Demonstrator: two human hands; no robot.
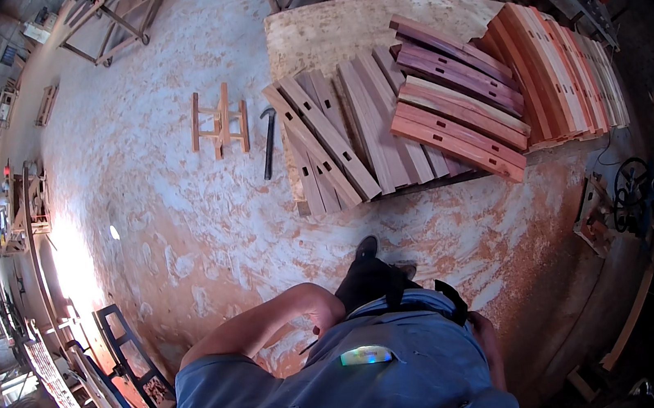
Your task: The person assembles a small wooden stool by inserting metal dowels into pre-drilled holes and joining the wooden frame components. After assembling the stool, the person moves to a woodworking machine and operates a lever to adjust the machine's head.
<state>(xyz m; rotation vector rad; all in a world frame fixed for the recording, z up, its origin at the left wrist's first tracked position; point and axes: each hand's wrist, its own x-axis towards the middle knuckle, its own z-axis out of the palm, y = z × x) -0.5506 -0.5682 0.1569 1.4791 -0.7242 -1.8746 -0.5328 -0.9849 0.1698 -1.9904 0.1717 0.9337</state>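
Observation:
My left arm is bent, and my left hand (pixel 327 311) rests close against my dark trousers (pixel 362 280) at the waist, its fingers hidden. A thin dark stick-like thing (pixel 308 347) pokes out below it; whether the hand holds it cannot be made out. My right hand (pixel 482 330) is low beside the right side of my blue shirt (pixel 415 370), mostly covered, fingers out of sight. Ahead of my feet, mortised wooden slats (pixel 326 134) lie on a low board (pixel 321 31). Reddish mortised pieces (pixel 459 137) are stacked across them.
On the dusty floor left of the board lie a claw hammer (pixel 268 141) and a small wooden frame (pixel 219 123). More boards (pixel 550 75) fan out at the right. A metal trolley (pixel 113 22) stands far left, a dark frame (pixel 133 361) near left, a handwheel machine (pixel 630 185) at right.

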